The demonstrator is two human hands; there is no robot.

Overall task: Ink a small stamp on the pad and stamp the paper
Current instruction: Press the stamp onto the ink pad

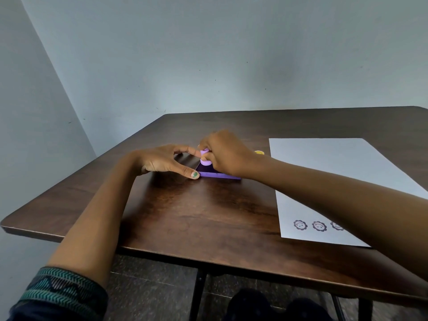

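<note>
Ink pad (218, 175): far half hidden behind right hand (228, 156). Third stamped flower (336, 225): partly covered by forearm. Yellow object (259, 152): too hidden to identify.

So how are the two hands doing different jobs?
The right hand pinches the purple stamp and holds it down on the ink pad. The left hand holds no stamp; its thumb and a finger touch the pad's edges, seemingly steadying it. The right hand reaches over the pad; the left stays beside it. Both touch the pad area.
</note>
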